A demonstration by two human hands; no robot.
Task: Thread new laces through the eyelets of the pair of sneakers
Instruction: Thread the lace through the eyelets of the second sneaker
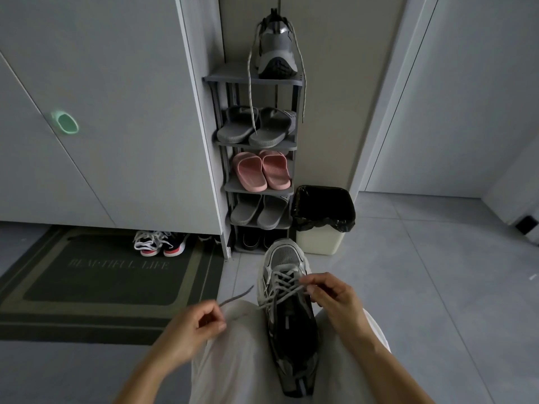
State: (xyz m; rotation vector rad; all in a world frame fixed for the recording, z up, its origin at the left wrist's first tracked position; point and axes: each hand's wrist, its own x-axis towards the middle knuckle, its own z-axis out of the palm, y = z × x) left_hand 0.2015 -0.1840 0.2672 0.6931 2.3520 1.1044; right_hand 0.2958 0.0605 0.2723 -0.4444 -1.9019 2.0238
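A grey and black sneaker (pixel 287 313) rests between my knees with its toe pointing away from me. A grey lace (pixel 281 282) criss-crosses its lower eyelets. My left hand (pixel 195 326) pinches one lace end, which runs from the shoe out to the left with its tip sticking up. My right hand (pixel 332 293) pinches the other lace end beside the shoe's right-hand eyelets. The second grey sneaker (pixel 277 48) stands on the top shelf of the shoe rack (pixel 253 80), and its lace hangs loose down both sides.
The rack's lower shelves hold grey slippers (pixel 256 126), pink slippers (pixel 262 170) and more grey ones. A white bin with a black liner (pixel 322 220) stands right of the rack. A dark doormat (pixel 108 278) lies at left, with sneakers (pixel 159 243) under the cabinet.
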